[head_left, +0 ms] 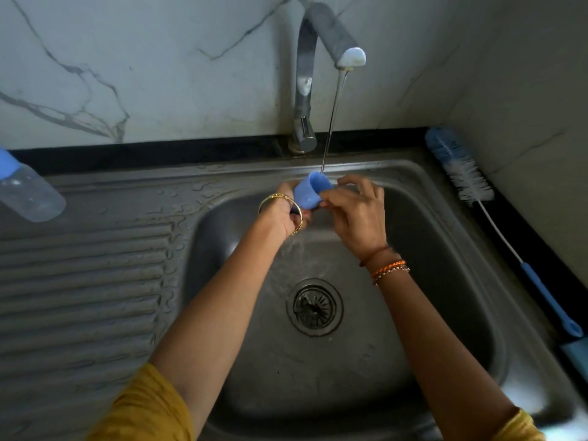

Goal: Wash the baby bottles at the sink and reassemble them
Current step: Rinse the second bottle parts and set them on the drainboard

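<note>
Under the tap point(331, 43), both hands pinch a blue cap point(310, 194), mouth up to catch water. Left hand point(286, 211) grips below; right hand point(356, 214) steadies its side.

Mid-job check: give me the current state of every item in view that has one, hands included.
Tap: running, thin stream.
Blue cap: under the stream, gripped by both hands.
Left hand: holding the cap.
Right hand: fingers pinching the cap.
Bottle: lying on the drainboard, cap on.
Bottle brush: lying idle on the counter.
Sink: wet, drain open.
</note>
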A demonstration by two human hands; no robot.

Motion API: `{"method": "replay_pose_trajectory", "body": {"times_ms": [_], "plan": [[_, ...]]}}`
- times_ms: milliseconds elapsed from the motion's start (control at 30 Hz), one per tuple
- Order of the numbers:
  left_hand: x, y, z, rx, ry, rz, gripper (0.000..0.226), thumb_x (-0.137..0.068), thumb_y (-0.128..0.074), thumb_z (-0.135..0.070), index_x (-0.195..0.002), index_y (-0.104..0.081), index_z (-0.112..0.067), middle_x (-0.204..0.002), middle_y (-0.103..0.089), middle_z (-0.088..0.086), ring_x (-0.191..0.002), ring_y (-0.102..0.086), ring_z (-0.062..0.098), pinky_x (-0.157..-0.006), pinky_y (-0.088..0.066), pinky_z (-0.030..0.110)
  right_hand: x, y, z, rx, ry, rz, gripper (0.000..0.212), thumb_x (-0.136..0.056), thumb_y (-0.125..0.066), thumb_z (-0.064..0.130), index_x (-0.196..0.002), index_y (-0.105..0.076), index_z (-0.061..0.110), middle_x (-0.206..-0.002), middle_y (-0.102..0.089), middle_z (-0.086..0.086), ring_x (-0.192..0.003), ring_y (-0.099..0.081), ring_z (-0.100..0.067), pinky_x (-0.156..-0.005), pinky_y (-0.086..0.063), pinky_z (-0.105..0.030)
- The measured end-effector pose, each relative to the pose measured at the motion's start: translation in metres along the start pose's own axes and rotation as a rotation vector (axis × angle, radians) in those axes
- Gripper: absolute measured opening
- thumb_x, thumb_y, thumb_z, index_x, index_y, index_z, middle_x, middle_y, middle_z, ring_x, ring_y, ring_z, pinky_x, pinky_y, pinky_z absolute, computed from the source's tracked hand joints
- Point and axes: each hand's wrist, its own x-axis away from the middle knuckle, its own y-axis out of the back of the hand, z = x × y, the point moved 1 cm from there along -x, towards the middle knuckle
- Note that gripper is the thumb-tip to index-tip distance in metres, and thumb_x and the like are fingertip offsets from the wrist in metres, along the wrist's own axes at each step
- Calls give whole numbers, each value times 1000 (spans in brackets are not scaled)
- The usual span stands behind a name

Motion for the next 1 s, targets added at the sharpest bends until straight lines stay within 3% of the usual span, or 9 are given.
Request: {"method": "replay_pose_trajectory", "body": {"times_ms": [133,267,367,433,533,667,767,867,1000], "plan": [[8,-24,2,1,-100,86,31,-97,-41,-37,-79,-51,-13,-58,-60,3,-59,-54,14,-55,-43,21,-20,1,-7,-103,-342,2,15,-87,-58,6,-94,-71,6,-90,-69,-15,-93,-60,-33,-73,-34,-26],[10,-16,14,183,-155,191,19,-96,-46,-23,-87,-53,-7,-86,-57,9,-78,-56,18,-80,-49,31,-31,1,-2,-246,-344,-19,18,-86,-63,11,-101,-71,7,-112,-62,-15,-101,-59,-24,-82,-47,-28],[10,-6,20,300,-134,270,23,-99,-41,-18,-91,-55,-1,-90,-60,13,-83,-58,22,-93,-45,38,-25,-6,10,-427,-459,-78,45,-78,-73,16,-121,-60,17,-134,-41,-8,-112,-49,-15,-90,-45,-19],[11,1,20,292,-126,261,24,-99,-41,-17,-94,-54,2,-91,-61,16,-87,-59,23,-93,-44,40,-24,-10,13,-550,-556,-42,65,-76,-74,18,-135,-46,16,-130,-49,-4,-108,-52,-10,-89,-44,-15],[11,14,21,243,-108,197,21,-98,-43,-14,-93,-53,3,-90,-59,16,-87,-59,23,-89,-45,38,-23,-12,10,-466,-423,127,51,-78,-73,19,-125,-55,9,-113,-63,-4,-103,-58,-12,-78,-42,-6],[10,22,18,61,-128,64,8,-94,-50,-7,-91,-56,-2,-92,-61,13,-83,-60,20,-89,-47,33,-22,-11,-2,-278,-334,157,41,-79,-72,24,-113,-61,6,-105,-67,-9,-92,-61,-15,-81,-48,-20],[5,26,20,54,-167,-76,26,-95,-44,-1,-119,-52,4,-123,-56,19,-116,-55,27,-99,-40,31,-25,-12,-1,-307,-358,81,40,-76,-74,25,-108,-62,4,-99,-68,-10,-85,-63,-16,-78,-52,-24],[5,30,25,37,-158,-93,20,-95,-42,-1,-110,-55,3,-114,-58,20,-101,-60,23,-93,-44,29,-17,-16,-1,-281,-327,143,36,-74,-75,26,-102,-66,4,-90,-69,-11,-80,-65,-19,-77,-54,-29],[7,37,27,32,-171,-118,29,-96,-42,-4,-123,-49,4,-123,-57,22,-115,-56,27,-90,-44,30,-15,-12,-5,-291,-371,138,38,-76,-74,23,-106,-64,2,-97,-68,-13,-86,-65,-19,-81,-53,-26]]}}
